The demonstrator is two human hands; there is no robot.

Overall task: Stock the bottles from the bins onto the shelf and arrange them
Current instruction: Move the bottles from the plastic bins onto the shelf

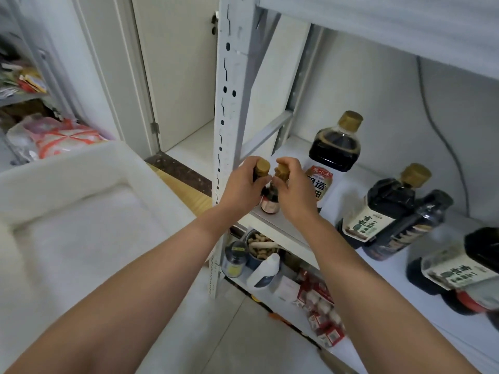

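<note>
Your forearms (151,279) reach in from 6 o'clock toward the shelf (275,225). Left grip (243,186) is clenched round the neck of a small gold-capped bottle (262,168). Right grip (295,191), just beside it at 3 o'clock, pinches the cap of a second small bottle (281,171). A dark labelled body (270,202) shows between them at the shelf's front edge; you cannot tell whose it is. At 1 o'clock stands a large soy bottle (334,147). From 3 to 4 o'clock three dark bottles (383,209) cluster. At 9 o'clock sits the white bin (81,168).
</note>
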